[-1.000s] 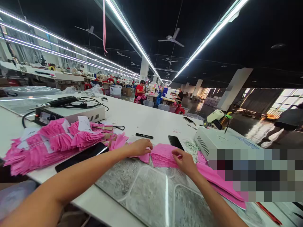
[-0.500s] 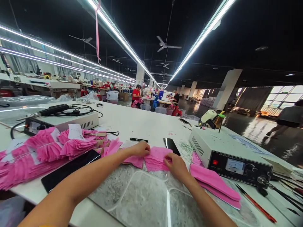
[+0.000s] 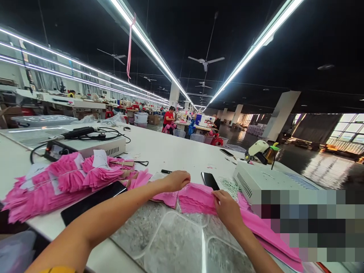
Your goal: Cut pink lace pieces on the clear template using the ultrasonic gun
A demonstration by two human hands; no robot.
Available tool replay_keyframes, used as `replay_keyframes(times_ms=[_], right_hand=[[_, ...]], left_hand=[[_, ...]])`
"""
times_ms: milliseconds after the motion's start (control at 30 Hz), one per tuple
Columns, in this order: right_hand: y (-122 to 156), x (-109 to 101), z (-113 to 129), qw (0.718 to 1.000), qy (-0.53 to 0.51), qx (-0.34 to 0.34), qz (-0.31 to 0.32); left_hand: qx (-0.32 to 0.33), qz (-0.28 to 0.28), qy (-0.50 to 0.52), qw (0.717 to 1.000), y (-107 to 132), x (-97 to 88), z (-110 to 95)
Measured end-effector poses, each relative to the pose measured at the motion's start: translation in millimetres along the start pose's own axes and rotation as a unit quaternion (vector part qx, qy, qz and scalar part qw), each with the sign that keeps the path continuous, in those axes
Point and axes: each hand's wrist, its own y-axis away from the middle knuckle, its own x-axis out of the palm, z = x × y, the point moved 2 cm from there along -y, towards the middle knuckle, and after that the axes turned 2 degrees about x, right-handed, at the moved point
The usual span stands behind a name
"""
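In front of me a stack of pink fabric pieces (image 3: 196, 198) with a ragged, layered front edge spans between my hands. My left hand (image 3: 176, 181), fingers curled and pressed together, grips its far left corner. At the right end my right hand (image 3: 228, 207) pinches the edge between thumb and fingers. Just left of this stack lies another pink fabric piece (image 3: 168, 199), partly under my left forearm. A grey marble-patterned mat (image 3: 173, 242) is beneath the work. To the right, folded pink fabric (image 3: 273, 235) lies partly behind my right forearm.
Tied pink fabric bundles (image 3: 65, 178) and a dark tablet-like slab (image 3: 85, 206) lie left. Behind them sits a box with a corded tool (image 3: 79, 132). A phone (image 3: 209, 180), a marker (image 3: 166, 171), tangled string (image 3: 229, 185) and a pale machine box (image 3: 264, 178) stand around.
The view has shifted, so the table's contents sit further right. My hands are slightly further apart, with the pink fabric stretched wider between them. Both keep their grip.
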Motion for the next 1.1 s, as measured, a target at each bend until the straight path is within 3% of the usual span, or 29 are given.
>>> replay_keyframes(times_ms=[200, 300, 400, 500, 600, 800, 933, 1100], right_hand=[[60.9, -4.4, 24.0, 0.991, -0.035, -0.097, 0.080], [97.5, -4.6, 41.6, 0.976, -0.057, -0.176, 0.118], [117.5, -14.9, 50.9, 0.955, -0.098, -0.235, 0.152], [105.6, -27.1, 50.0, 0.946, -0.174, -0.212, 0.173], [66.5, -27.4, 39.9, 0.951, -0.259, -0.111, 0.126], [-11.0, 8.7, 21.2, 0.962, -0.260, -0.029, 0.077], [-22.3, 33.2, 14.1, 0.956, -0.263, -0.019, 0.128], [-18.7, 44.6, 5.5, 0.948, -0.282, -0.014, 0.148]], left_hand=[[0.104, 0.090, -0.019, 0.990, 77.7, 0.3, -21.3], [0.122, 0.137, -0.016, 0.983, 114.9, 0.7, -36.3], [0.118, 0.170, -0.002, 0.978, 132.7, -2.5, -46.1], [0.093, 0.170, 0.014, 0.981, 122.2, -5.7, -42.7], [0.046, 0.134, 0.013, 0.990, 87.0, -3.4, -30.6], [-0.022, 0.096, 0.006, 0.995, 13.5, 17.0, -4.0], [-0.026, 0.119, 0.037, 0.992, 1.9, 36.4, 13.2], [-0.026, 0.122, 0.075, 0.989, 4.2, 49.9, 30.7]])
